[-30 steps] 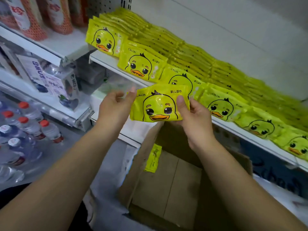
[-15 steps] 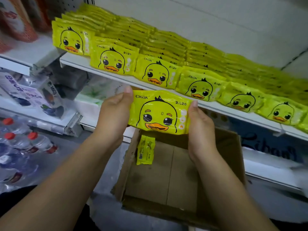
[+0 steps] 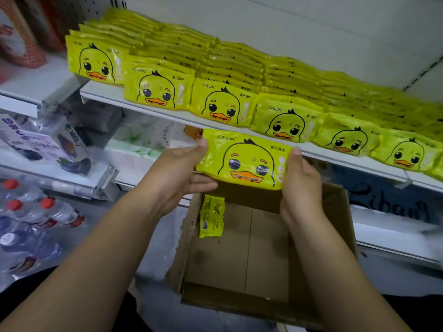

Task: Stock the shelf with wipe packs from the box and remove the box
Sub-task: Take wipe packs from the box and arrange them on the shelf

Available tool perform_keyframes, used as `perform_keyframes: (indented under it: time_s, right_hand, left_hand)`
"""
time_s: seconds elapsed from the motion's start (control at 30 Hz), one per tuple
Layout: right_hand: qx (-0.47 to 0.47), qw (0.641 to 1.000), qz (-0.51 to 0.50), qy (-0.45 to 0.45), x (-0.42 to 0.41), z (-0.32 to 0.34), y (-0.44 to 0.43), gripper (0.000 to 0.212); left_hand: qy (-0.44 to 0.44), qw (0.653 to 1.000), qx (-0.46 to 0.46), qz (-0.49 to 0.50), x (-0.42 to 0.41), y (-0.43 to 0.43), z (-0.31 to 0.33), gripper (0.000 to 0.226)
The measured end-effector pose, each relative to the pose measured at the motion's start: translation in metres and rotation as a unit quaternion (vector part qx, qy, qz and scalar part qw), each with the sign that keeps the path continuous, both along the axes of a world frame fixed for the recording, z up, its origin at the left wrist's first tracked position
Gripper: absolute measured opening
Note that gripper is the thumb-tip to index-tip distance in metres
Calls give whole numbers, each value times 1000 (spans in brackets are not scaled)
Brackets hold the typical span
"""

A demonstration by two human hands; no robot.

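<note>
One wipe pack (image 3: 244,161) sits between the left hand (image 3: 177,173) and right hand (image 3: 299,185). Above the hands, six front-row packs (image 3: 223,104) show whole faces; a seventh is cut off. Below the hands: one box (image 3: 263,248), one loose pack (image 3: 212,216). Left of the hands: three red-capped bottles (image 3: 48,204).

We hold a pack (image 3: 244,161) between our left hand (image 3: 177,173) and right hand (image 3: 302,185), just in front of the shelf (image 3: 167,117) edge and below the rows of packs (image 3: 223,104) standing on it. Beneath our hands sits the box (image 3: 239,259). A loose pack (image 3: 212,216) leans against its far left wall. Bottles (image 3: 36,212) lie on the floor to the left.
</note>
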State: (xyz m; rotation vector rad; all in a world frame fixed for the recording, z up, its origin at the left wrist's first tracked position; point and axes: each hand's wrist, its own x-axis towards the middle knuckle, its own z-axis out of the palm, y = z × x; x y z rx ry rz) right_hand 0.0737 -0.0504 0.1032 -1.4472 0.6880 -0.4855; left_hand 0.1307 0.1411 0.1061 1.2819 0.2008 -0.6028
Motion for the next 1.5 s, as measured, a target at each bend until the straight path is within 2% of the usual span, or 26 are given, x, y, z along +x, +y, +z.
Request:
perform_keyframes:
  time_s: [0.07, 0.13, 0.2, 0.27, 0.37, 0.47, 0.6, 0.7, 0.83, 0.93, 1.03, 1.1, 1.13, 1.2, 1.23, 1.27, 1.33, 1.4, 1.5]
  right_hand:
    - [44, 999, 16, 19, -2, 0, -8, 40]
    - [139, 989, 41, 18, -5, 1, -11, 31]
    - [227, 971, 76, 0, -9, -1, -10, 26]
    - [253, 962, 106, -9, -13, -8, -7, 26]
    - [250, 961, 117, -11, -13, -14, 0, 28]
    - [245, 962, 114, -24, -7, -10, 8, 29]
    - [208, 969, 119, -63, 3, -4, 23, 30]
    - [200, 965, 144, -94, 11, -1, 36, 31]
    - [188, 952, 221, -101, 26, 4, 51, 28]
    - [157, 939, 300, -56, 47, 18, 55, 32]
    - [73, 920, 384, 20, 69, 39, 58, 33]
    - [-47, 886, 455, 78, 83, 52, 65, 41]
    - [-136, 854, 488, 117, 93, 57, 69, 48]
    - [-320, 767, 528, 174, 116, 63, 82, 69]
    - [-385, 727, 540, 179, 130, 64, 89, 74]
    - [-420, 701, 550, 171, 142, 64, 97, 69]
    - [-440, 689, 555, 153, 164, 63, 117, 53]
    - [-456, 692, 543, 136, 191, 61, 138, 43]
    - [-486, 704, 510, 85, 241, 52, 168, 55]
  left_hand:
    - [1, 1000, -8, -28, -9, -3, 0, 30]
    - [-1, 1000, -22, -12, -13, -5, -2, 21]
    - [0, 999, -49, 13, -12, -3, -5, 23]
    - [-9, 997, -61, 36, -11, 0, -8, 27]
    - [-12, 995, -58, 77, -8, 5, -13, 28]
    - [-7, 992, -59, 108, -5, 13, -16, 39]
    - [-42, 990, -54, 122, -4, 23, -11, 26]
    - [-63, 985, -55, 149, 1, 34, -9, 26]
    - [-85, 976, -56, 194, 13, 58, -9, 26]
    - [-123, 967, -49, 218, 25, 81, -7, 24]
    - [-148, 963, -18, 224, 32, 102, -12, 22]
    - [-143, 963, -9, 227, 36, 112, -23, 25]
    - [-137, 963, -10, 233, 38, 115, -28, 30]
    - [-128, 960, -13, 249, 43, 121, -34, 35]
    - [-127, 957, -13, 259, 48, 124, -35, 33]
    - [-126, 954, -14, 273, 52, 127, -36, 31]
    - [-116, 939, -38, 323, 60, 134, -37, 29]
    - [-98, 911, -88, 391, 67, 140, -38, 37]
    - [-81, 901, -77, 419, 81, 146, -41, 40]
